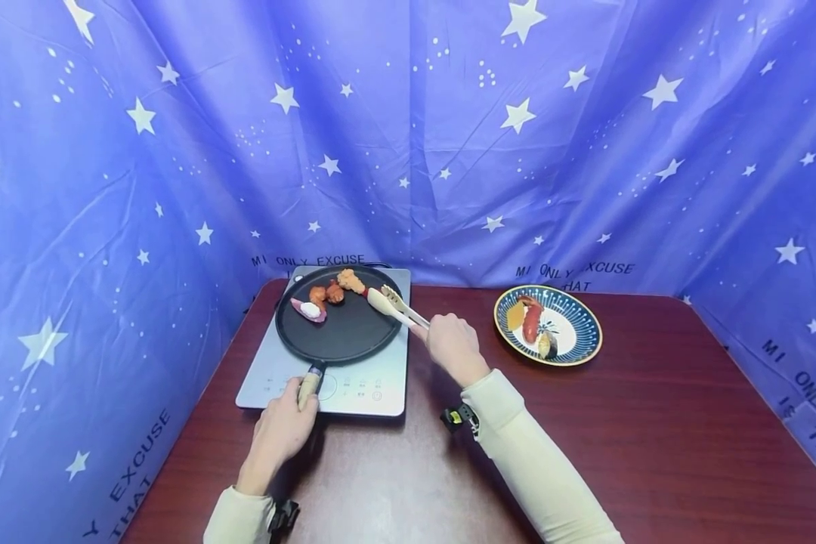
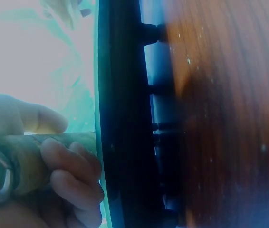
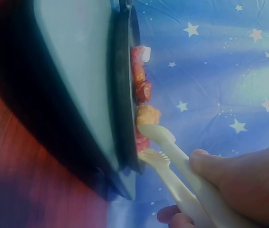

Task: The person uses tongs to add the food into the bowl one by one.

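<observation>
My left hand [image 1: 287, 423] has its fingers curled round the wooden handle [image 1: 309, 387] of a flat black pan [image 1: 340, 332]. In my right hand [image 1: 452, 346] is a pair of cream-tipped tongs [image 1: 397, 308], its tips slightly apart over the pan's right side. A small red piece of food [image 3: 143, 142] shows between the tong tips in the right wrist view. Beside it lies a golden fried piece [image 1: 350, 280]. Farther left in the pan are a dark brown-red piece [image 1: 335, 292], an orange-brown piece [image 1: 318, 295] and a pink-purple piece with a white top [image 1: 309, 310].
Under the pan is a silver induction cooker [image 1: 374, 400] on a dark red wooden table [image 1: 585, 438]. To the right stands a blue patterned plate [image 1: 581, 329] bearing a sausage [image 1: 532, 323], a yellow square [image 1: 515, 316] and a sushi-like piece [image 1: 548, 344]. A starry blue curtain [image 1: 449, 151] hangs behind.
</observation>
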`<state>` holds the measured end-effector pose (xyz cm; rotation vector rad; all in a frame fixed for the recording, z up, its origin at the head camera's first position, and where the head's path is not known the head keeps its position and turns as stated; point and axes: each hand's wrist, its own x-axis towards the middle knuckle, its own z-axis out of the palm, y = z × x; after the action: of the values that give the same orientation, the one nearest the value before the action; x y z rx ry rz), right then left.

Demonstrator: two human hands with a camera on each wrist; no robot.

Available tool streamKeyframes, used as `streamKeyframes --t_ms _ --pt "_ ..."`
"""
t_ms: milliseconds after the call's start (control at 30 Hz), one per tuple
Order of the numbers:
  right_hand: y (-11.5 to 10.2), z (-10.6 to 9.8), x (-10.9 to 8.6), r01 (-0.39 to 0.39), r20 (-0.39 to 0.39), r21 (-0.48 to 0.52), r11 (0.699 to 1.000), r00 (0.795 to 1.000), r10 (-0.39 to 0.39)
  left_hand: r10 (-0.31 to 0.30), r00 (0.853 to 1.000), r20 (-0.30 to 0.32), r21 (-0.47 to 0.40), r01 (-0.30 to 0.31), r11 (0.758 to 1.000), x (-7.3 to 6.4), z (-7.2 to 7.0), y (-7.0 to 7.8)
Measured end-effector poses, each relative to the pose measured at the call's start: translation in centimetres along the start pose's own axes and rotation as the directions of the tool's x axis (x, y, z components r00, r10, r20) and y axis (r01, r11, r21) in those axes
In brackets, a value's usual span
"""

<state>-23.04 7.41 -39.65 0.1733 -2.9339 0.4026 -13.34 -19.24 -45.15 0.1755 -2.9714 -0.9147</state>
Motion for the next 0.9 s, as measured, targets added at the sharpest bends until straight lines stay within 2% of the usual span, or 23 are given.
streamKeyframes --t_ms 333,900 --pt "0.3 0.2 0.8 -0.026 0.023 0.012 1.000 0.999 0.025 -0.002 1.000 -0.001 0.000 0.002 1.000 0.0 0.0 -0.1" --pt "0.4 0.7 1.2 0.011 0.042 0.036 0.999 0.999 -0.013 -0.007 1.000 -0.008 -0.008 0.007 1.000 -0.1 0.2 0.0"
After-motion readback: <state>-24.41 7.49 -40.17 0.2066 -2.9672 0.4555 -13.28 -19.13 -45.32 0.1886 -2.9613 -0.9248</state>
